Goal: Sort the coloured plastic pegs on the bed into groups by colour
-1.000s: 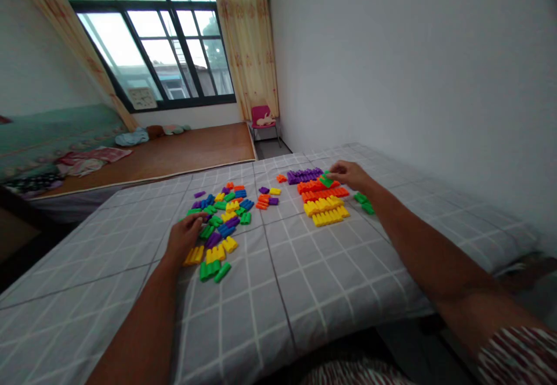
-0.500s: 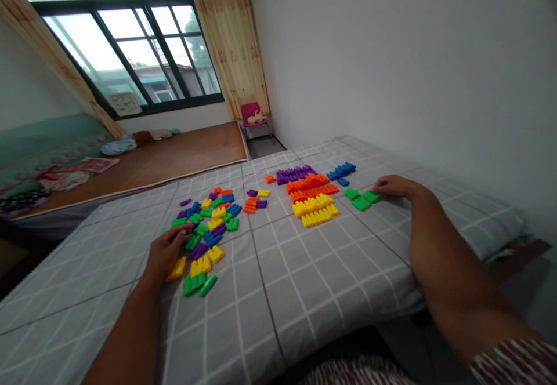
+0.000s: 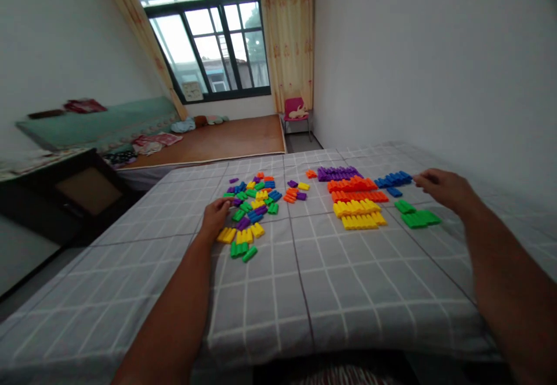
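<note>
My left hand [image 3: 216, 218] rests at the left edge of a loose pile of mixed plastic blocks [image 3: 260, 196]. Its fingers are drawn together by a purple block [image 3: 237, 202]; whether they grip anything is hidden. My right hand [image 3: 444, 188] is at the right end of a row of blue blocks [image 3: 394, 180], thumb and fingers pressed together, and I cannot make out what is between them. Just below that hand lie several green blocks [image 3: 420, 218]. A single small blue piece [image 3: 394, 192] sits under the blue row.
Rows of purple blocks [image 3: 339, 173], orange blocks [image 3: 353, 185] and yellow blocks [image 3: 359, 207] lie mid-right on the checked bedsheet [image 3: 278, 298]. A small orange and purple group [image 3: 292, 195] lies between them and the pile. The wall [image 3: 435, 72] rises along the right.
My right hand has left the green blocks and moved to the end of the blue row. The left hand stays at the pile. The camera view has swung left.
</note>
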The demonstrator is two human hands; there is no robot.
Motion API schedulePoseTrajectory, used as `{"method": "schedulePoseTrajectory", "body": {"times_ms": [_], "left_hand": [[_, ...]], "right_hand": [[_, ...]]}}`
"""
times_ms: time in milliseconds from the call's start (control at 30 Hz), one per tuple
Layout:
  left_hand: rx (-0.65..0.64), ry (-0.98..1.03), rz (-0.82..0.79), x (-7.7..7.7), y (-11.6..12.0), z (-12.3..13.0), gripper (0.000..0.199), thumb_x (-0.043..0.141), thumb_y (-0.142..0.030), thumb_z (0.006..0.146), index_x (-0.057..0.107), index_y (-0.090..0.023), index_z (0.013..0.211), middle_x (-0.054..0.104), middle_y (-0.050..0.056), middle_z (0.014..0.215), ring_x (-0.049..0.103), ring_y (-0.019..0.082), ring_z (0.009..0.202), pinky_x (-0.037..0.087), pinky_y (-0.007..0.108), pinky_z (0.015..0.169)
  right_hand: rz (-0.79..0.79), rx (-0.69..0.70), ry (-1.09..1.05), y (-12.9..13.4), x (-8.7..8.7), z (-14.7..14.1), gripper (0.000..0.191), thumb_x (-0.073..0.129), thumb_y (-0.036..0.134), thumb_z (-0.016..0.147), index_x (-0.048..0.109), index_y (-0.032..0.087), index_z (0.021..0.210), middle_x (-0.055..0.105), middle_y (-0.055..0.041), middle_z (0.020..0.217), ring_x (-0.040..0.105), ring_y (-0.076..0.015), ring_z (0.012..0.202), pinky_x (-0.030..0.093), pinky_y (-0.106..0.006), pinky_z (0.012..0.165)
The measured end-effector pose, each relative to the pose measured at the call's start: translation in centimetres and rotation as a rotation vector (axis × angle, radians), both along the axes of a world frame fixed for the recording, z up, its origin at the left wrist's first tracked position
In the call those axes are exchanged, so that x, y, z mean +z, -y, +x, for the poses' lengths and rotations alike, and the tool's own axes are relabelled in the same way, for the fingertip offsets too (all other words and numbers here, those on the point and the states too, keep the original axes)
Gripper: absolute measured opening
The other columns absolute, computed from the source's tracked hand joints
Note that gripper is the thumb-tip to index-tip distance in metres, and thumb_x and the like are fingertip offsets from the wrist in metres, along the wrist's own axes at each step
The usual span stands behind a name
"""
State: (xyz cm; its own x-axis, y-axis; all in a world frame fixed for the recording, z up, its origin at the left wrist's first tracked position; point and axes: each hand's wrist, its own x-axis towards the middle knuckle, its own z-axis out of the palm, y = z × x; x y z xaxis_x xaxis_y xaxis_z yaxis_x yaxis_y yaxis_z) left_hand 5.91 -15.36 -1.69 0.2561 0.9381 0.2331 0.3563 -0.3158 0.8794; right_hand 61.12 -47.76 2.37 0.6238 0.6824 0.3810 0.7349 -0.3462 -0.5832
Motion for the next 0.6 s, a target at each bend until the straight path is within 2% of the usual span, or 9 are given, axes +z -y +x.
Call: {"method": "schedulePoseTrajectory", "body": {"times_ms": [67, 167, 233, 300, 367, 500, 600], "left_hand": [[-0.009, 0.022, 0.004, -0.4, -0.1, 0.1, 0.039, 0.058, -0.043, 0.072, 0.072, -0.016, 0.096, 0.075, 0.008, 0.097, 0.067, 0.024, 0.090, 0.054, 0.030, 0.067], [-0.054, 0.076, -0.025, -0.8, -0.1, 0.4, 0.034, 0.060, -0.040, 0.072, 0.072, -0.016, 0.093, 0.074, 0.008, 0.093, 0.068, 0.023, 0.084, 0.054, 0.029, 0.063], [-0.081, 0.129, -0.058, -1.0, -0.1, 0.6, 0.031, 0.060, -0.036, 0.073, 0.071, -0.016, 0.092, 0.074, 0.008, 0.089, 0.069, 0.021, 0.080, 0.054, 0.028, 0.060], [-0.064, 0.185, -0.072, -1.1, -0.4, 0.5, 0.029, 0.059, -0.034, 0.074, 0.071, -0.015, 0.092, 0.073, 0.007, 0.085, 0.069, 0.020, 0.078, 0.053, 0.026, 0.058], [0.012, 0.253, -0.059, -1.2, -0.8, 0.3, 0.029, 0.057, -0.031, 0.075, 0.070, -0.014, 0.094, 0.073, 0.007, 0.083, 0.070, 0.020, 0.079, 0.052, 0.025, 0.059], [0.183, 0.348, -0.039, -1.6, -1.8, -0.4, 0.028, 0.054, -0.024, 0.074, 0.069, -0.013, 0.095, 0.071, 0.006, 0.079, 0.069, 0.018, 0.079, 0.052, 0.024, 0.061], [0.214, 0.382, -0.055, -1.9, -2.2, -0.7, 0.029, 0.052, -0.020, 0.072, 0.069, -0.013, 0.095, 0.071, 0.007, 0.079, 0.069, 0.018, 0.078, 0.052, 0.024, 0.061]], "right_hand": [[-0.133, 0.169, 0.096, -2.9, 1.6, -4.5, 0.029, 0.058, 0.056, 0.079, 0.067, 0.028, 0.074, 0.067, -0.0103, 0.071, 0.058, -0.0237, 0.063, 0.042, -0.039, 0.062], [-0.316, 0.563, 0.189, -7.6, 2.9, -13.0, 0.026, 0.055, 0.048, 0.083, 0.068, 0.026, 0.083, 0.069, -0.0056, 0.077, 0.061, -0.0197, 0.068, 0.043, -0.032, 0.064], [-0.394, 0.776, 0.230, -10.8, 2.7, -18.3, 0.024, 0.055, 0.043, 0.085, 0.068, 0.024, 0.084, 0.070, -0.0046, 0.080, 0.062, -0.0186, 0.070, 0.044, -0.029, 0.064], [-0.422, 0.922, 0.270, -13.9, 1.9, -22.3, 0.019, 0.055, 0.035, 0.086, 0.069, 0.023, 0.089, 0.071, -0.0048, 0.086, 0.064, -0.0182, 0.074, 0.045, -0.028, 0.066], [-0.367, 0.981, 0.315, -17.3, 0.8, -25.3, 0.019, 0.056, 0.027, 0.085, 0.069, 0.021, 0.097, 0.072, -0.0068, 0.096, 0.065, -0.0193, 0.082, 0.047, -0.029, 0.073], [-0.202, 0.950, 0.390, -23.7, -0.7, -29.3, 0.031, 0.058, 0.024, 0.086, 0.065, 0.019, 0.115, 0.067, -0.0116, 0.121, 0.061, -0.0241, 0.108, 0.043, -0.037, 0.093], [-0.258, 0.918, 0.406, -26.8, -0.8, -31.6, 0.027, 0.053, 0.033, 0.091, 0.068, 0.019, 0.109, 0.070, -0.0105, 0.112, 0.062, -0.0235, 0.103, 0.043, -0.034, 0.089]]}}
